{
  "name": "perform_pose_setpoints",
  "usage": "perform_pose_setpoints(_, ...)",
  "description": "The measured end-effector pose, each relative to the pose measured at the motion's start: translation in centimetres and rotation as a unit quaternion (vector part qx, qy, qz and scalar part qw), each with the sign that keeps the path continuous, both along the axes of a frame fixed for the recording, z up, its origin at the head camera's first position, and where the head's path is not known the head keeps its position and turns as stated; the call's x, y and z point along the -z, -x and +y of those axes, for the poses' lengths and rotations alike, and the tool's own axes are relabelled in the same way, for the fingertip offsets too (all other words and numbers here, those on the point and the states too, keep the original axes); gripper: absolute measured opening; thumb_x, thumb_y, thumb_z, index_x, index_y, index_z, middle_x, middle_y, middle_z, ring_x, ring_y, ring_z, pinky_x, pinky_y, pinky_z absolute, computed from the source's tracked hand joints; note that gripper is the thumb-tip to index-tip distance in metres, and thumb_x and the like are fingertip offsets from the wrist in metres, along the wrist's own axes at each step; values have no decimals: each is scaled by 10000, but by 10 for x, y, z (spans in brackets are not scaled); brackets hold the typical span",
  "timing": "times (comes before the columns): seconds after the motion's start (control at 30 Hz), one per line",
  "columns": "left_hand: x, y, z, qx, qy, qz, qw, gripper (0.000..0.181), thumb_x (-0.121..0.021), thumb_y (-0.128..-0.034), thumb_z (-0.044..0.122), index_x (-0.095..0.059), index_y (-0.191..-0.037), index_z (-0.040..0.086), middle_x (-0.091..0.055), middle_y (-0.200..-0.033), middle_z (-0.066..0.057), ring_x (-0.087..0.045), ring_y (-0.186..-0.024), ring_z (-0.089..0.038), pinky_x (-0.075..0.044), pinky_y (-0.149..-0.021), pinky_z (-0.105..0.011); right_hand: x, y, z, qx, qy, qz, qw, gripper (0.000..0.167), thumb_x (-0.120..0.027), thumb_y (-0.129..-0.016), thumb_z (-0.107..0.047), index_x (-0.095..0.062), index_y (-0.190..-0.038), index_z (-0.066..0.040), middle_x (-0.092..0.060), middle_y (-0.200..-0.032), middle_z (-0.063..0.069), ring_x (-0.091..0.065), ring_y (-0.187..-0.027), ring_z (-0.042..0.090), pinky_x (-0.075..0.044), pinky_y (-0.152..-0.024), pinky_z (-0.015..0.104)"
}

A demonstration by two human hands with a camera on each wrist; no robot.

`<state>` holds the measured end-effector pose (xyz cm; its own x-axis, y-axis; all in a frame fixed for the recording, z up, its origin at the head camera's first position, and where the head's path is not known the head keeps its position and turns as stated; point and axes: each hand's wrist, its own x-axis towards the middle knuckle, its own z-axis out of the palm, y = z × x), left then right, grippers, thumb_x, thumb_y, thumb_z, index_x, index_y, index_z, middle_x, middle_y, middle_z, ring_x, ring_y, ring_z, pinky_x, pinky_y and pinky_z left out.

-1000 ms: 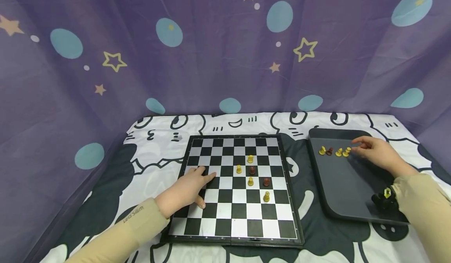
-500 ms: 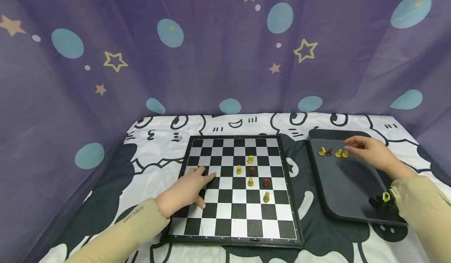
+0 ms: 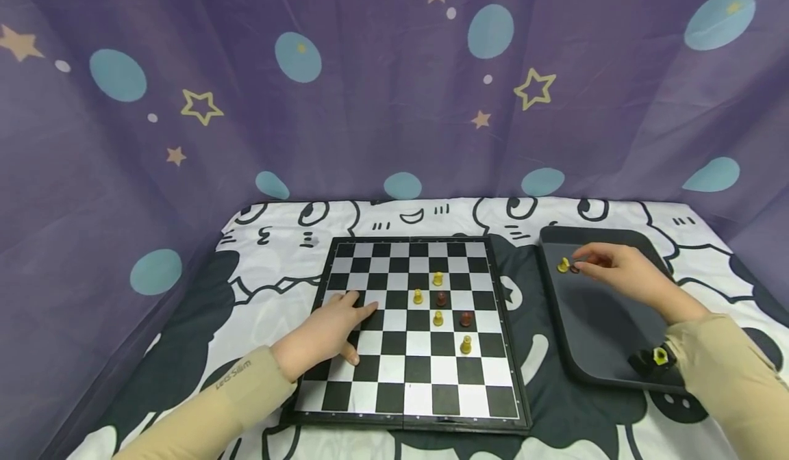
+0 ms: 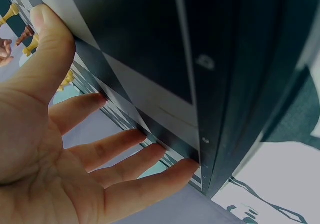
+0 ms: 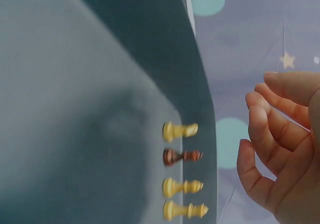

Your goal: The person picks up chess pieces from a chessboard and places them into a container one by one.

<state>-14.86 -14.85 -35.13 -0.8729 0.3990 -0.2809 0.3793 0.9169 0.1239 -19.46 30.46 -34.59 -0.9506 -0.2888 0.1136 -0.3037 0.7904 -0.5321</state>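
Spread fingers of the left hand [image 3: 323, 330] rest on the left side of the chessboard [image 3: 391, 367]; the left wrist view shows the hand [image 4: 75, 154] with fingertips on the board's surface. Yellow pieces [image 3: 466, 344] and dark red pieces [image 3: 466, 318] stand on its right half. Over the grey tray [image 3: 607, 337] hovers the right hand [image 3: 629, 276], fingers bent loosely. In the right wrist view that hand [image 5: 285, 144] holds nothing, beside a row of yellow [image 5: 180, 130], dark red [image 5: 181, 156] and two more yellow pieces [image 5: 182, 187]. The head view hides those two behind the hand.
A patterned black-and-white cloth [image 3: 277, 241] lies under the board and tray. Behind it hangs a purple curtain [image 3: 382, 118] with stars and blue ovals. The tray's raised rim stands to the right of the board.
The right hand has moved left over the row of pieces in the tray, now covering two yellow ones and part of the dark red one. The left hand has stayed put.
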Motion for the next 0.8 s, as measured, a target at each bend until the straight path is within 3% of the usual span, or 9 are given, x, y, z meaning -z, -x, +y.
perform_pose_setpoints(0.47,1,2,1,-43,79,-67,9999,937,-826,-555,327,-479,-1399,114,-427,-1382,-254,-421,-1248,-447,-414,-1012,-517,-9,-6,-47,-626,249,209,9975,188,-628,-905,-156,-682,-1055,-57,-692,-862,24,-547,-700,-1,-457,-601,232)
perform_pose_setpoints(0.8,6,4,-1,-29,94,-58,9999,952,-824,-547,348,-474,-1404,124,-421,-1388,-252,-420,-1248,-442,-417,-1011,-513,-16,-12,-85,-1123,268,-49,9933,204,-626,-912,-188,-672,-1075,-73,-683,-866,18,-534,-672,36,-454,-588,236)
